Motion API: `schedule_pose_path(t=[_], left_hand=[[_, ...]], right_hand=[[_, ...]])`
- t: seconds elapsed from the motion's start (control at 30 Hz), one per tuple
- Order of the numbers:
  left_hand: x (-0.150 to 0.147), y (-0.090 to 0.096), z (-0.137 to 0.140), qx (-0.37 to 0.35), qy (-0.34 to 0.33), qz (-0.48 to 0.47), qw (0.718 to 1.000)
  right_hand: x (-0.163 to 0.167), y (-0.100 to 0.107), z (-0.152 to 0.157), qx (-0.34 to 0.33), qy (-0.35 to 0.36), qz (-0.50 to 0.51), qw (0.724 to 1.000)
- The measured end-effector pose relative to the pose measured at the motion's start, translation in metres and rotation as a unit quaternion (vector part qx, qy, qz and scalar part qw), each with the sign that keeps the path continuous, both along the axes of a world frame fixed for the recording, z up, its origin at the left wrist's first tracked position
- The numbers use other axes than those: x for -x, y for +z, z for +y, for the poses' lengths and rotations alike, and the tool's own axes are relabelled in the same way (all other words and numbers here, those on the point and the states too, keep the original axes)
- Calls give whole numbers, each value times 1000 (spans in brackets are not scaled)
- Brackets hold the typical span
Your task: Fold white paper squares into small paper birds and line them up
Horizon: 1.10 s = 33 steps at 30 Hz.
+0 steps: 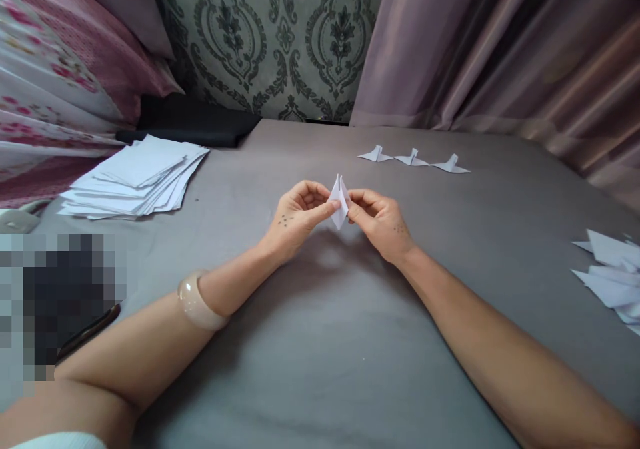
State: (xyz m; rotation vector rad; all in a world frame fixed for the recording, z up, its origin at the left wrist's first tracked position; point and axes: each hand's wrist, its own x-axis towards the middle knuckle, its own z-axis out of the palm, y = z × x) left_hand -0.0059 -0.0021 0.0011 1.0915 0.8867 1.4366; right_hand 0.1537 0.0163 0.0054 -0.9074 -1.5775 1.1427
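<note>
Between my two hands a small piece of folded white paper (339, 217) is held up above the grey cloth surface. It is diamond-shaped, with two narrow points at the top and one point below. My left hand (303, 212) pinches its left side, thumb across the front. On the other side, the thumb and fingers of my right hand (376, 219) grip the right edge. Some fingertips are hidden behind the paper. A pale bangle (200, 302) sits on my left forearm.
At the back right, three folded paper figures (412, 158) stand in a row. More folded paper pieces (613, 276) are heaped at the right edge. A stack of white sheets (133, 179) lies left, before a folded black cloth (195, 121). Curtains (480, 42) hang behind.
</note>
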Motion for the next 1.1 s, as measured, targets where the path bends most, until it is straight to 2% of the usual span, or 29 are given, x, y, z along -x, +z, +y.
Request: schedule_pose_path(t=[0.17, 0.4, 0.73, 1.1], left_hand=[[1, -3, 0, -24, 11, 35, 999], [1, 1, -4, -1, -12, 64, 998], [3, 4, -1, 16, -19, 32, 999], [5, 5, 0, 29, 11, 57, 998]], right_hand=[[0, 1, -3, 5, 48, 15, 999], [6, -1, -4, -5, -22, 3, 1000], [4, -1, -1, 26, -12, 30, 999], [0, -2, 2, 89, 19, 51, 995]])
